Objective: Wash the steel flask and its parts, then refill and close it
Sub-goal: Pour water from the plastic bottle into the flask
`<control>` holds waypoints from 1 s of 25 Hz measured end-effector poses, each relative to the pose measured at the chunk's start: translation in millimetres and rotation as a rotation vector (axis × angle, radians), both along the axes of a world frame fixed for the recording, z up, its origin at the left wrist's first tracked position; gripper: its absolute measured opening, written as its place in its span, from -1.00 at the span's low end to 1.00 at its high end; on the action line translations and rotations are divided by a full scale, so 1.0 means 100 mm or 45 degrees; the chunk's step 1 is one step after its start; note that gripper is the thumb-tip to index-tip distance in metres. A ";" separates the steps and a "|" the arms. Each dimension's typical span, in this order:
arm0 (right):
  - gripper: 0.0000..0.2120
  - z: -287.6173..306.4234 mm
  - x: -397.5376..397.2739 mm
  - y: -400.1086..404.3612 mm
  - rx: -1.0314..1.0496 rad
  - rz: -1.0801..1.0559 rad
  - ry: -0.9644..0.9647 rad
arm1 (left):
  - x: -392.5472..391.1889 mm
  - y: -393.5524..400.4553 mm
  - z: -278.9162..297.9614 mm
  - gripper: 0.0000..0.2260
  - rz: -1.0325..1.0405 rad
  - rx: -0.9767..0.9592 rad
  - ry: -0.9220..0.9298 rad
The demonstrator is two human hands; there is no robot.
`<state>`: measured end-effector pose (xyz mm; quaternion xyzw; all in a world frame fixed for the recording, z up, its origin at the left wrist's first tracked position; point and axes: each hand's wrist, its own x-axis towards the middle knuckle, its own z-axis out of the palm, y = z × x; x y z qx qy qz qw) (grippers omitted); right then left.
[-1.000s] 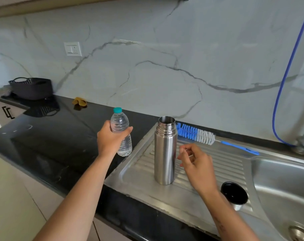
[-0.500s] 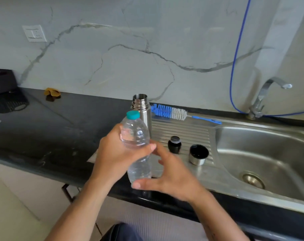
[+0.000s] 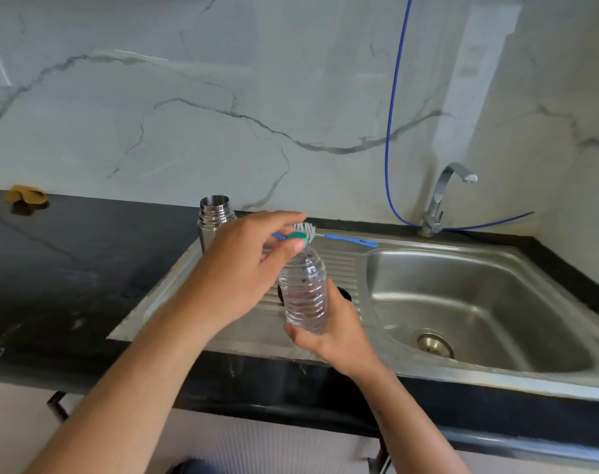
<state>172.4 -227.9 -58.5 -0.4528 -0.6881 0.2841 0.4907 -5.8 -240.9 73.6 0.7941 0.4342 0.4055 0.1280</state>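
Above the steel sink drainboard (image 3: 175, 302), right hand (image 3: 335, 331) grips a clear water bottle (image 3: 305, 295) while left hand (image 3: 238, 268) pinches its teal cap (image 3: 296, 237); open steel flask (image 3: 214, 217) stands behind.

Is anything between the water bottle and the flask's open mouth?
Yes: the left hand, gripping the bottle's teal cap, sits in front of the flask. The cap is still on.

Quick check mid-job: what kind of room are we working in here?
Most likely a home kitchen: a steel sink with a ribbed drainboard, a tap at the back, and a black stone counter against a marble-look wall.
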 end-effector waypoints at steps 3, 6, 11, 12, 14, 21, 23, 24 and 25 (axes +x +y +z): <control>-0.51 -0.05 0.08 0.05 0.019 0.039 0.019 | 0.05 0.14 0.05 -0.73 -0.086 0.041 0.245; -0.57 -0.11 0.05 0.10 0.039 0.006 0.105 | 0.12 0.27 0.02 -0.81 -0.075 0.089 0.288; -0.59 -0.10 -0.01 0.17 0.071 -0.145 0.122 | 0.22 0.42 0.00 -0.74 0.050 0.041 0.181; -0.59 -0.08 -0.02 0.19 0.083 -0.163 0.107 | 0.24 0.44 0.01 -0.67 0.127 0.019 0.201; -0.58 -0.05 -0.06 0.21 0.117 -0.179 0.088 | 0.26 0.46 0.07 -0.52 0.346 0.071 0.313; -0.59 -0.13 -0.08 0.24 0.135 -0.154 0.098 | 0.31 0.46 -0.08 -0.74 0.110 0.256 0.094; -0.59 -0.15 -0.05 0.27 0.123 -0.137 0.126 | 0.24 0.45 -0.14 -0.85 -0.023 0.183 0.064; -0.59 -0.15 -0.04 0.28 0.126 -0.142 0.133 | 0.21 0.43 -0.15 -0.85 -0.056 0.149 0.073; -0.58 -0.15 -0.03 0.29 0.132 -0.146 0.134 | 0.18 0.42 -0.15 -0.81 -0.062 0.125 0.089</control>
